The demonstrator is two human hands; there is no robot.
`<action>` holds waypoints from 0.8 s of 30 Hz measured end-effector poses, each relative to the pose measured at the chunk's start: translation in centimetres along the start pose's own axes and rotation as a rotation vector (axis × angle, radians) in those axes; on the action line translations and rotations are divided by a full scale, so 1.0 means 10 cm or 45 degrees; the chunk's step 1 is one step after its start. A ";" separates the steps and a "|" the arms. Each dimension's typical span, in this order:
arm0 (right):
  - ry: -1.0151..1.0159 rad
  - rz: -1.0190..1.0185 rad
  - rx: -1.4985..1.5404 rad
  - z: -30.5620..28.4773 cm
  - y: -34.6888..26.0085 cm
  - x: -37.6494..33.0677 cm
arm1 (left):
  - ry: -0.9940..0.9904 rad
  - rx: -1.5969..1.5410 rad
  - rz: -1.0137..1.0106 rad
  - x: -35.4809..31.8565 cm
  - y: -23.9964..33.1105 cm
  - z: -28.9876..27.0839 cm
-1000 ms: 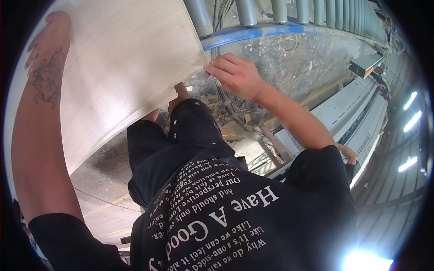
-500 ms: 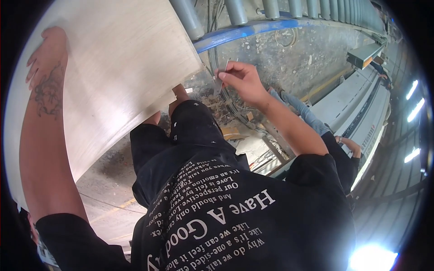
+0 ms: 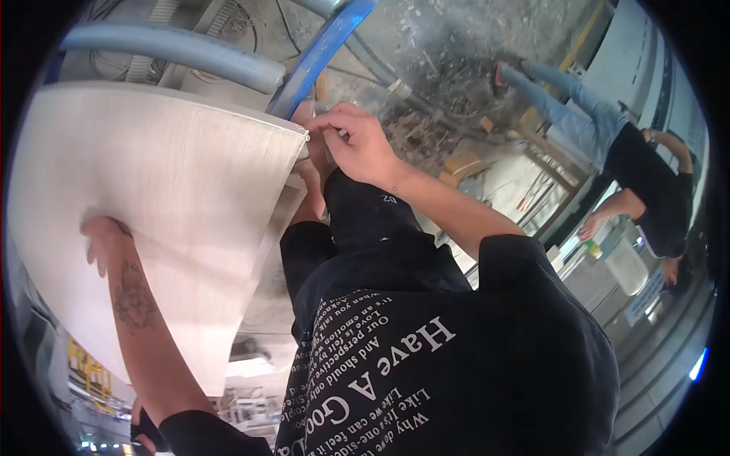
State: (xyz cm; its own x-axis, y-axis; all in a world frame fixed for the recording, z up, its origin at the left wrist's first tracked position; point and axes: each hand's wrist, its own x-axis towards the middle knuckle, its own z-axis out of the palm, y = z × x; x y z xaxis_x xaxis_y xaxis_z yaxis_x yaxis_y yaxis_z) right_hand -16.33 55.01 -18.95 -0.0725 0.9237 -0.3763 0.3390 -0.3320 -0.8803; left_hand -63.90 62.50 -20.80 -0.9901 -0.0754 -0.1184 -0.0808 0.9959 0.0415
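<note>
A large pale wood-grain board (image 3: 190,182) lies across the left and middle of the head view. Palm down on its face rests my left hand (image 3: 106,235), fingers stretched out and holding nothing. My right hand (image 3: 356,144) is at the board's far right corner, with thumb and fingers bent together against the edge. What the right fingers pinch, if anything, is hidden behind the hand. A small light bit shows on the corner beside the fingertips.
A blue metal rail (image 3: 323,53) and a grey roller (image 3: 175,49) stand just beyond the board. On the right, a co-worker (image 3: 646,175) in a black shirt and jeans stands near grey machinery. Debris and a cable (image 3: 426,106) lie on the floor. Another person (image 3: 144,425) partly shows lower left.
The view has turned, and the board sits lower. My right hand has gone from beside the board, where it pinched a thin flat piece, to the corner. My left hand remains on the board.
</note>
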 end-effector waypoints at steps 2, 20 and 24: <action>0.049 -0.169 -0.078 0.08 0.05 -0.02 | 0.092 0.075 0.037 -0.04 -0.05 -0.04; 0.078 -0.212 -0.860 -0.79 -0.23 0.39 | 0.337 0.743 0.982 0.43 -0.18 -0.02; 0.064 -0.302 -0.911 -0.83 -0.72 1.15 | -0.078 -0.112 1.421 0.14 0.55 -0.20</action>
State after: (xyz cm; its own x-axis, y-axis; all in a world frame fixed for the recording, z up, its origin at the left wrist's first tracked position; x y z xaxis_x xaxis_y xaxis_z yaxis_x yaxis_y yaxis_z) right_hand -11.88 69.65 -14.54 -0.1825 0.9681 -0.1715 0.8470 0.0663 -0.5274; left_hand -65.94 67.78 -18.80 -0.5060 0.8623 -0.0194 0.8382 0.4969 0.2248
